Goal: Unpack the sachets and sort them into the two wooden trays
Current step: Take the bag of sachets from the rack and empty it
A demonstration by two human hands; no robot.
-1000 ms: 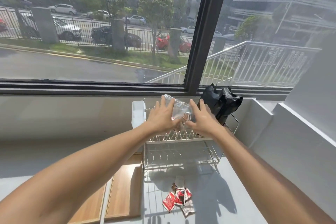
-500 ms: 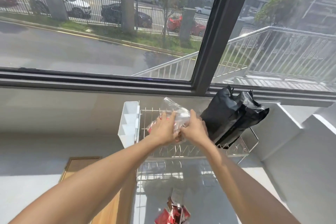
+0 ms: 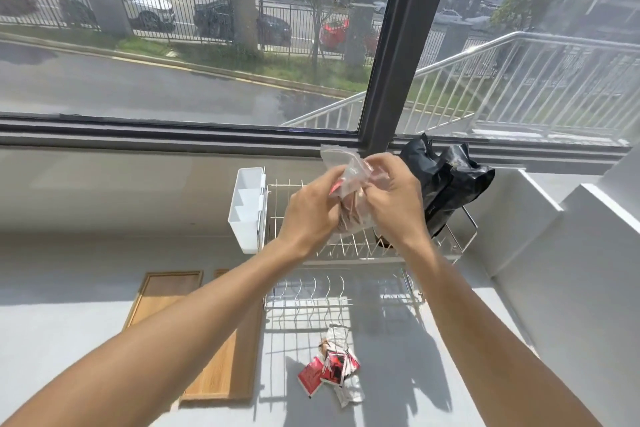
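Hands: left (image 3: 313, 211), right (image 3: 394, 199) both clamped on clear bag (image 3: 341, 170) above wire rack (image 3: 363, 246); counter (image 3: 398, 402) open beyond loose sachets (image 3: 332, 369).

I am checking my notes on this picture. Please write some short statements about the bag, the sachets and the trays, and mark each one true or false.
1. Both hands hold a clear plastic bag above the wire rack. True: the left hand and the right hand grip it together.
2. The two wooden trays are full of sachets. False: no sachet shows in them.
3. A small pile of sachets lies on the counter in front of the rack. True.
4. The black bag lies on the wooden trays. False: it sits at the right end of the rack.
5. A white plastic holder hangs on the left side of the rack. True.
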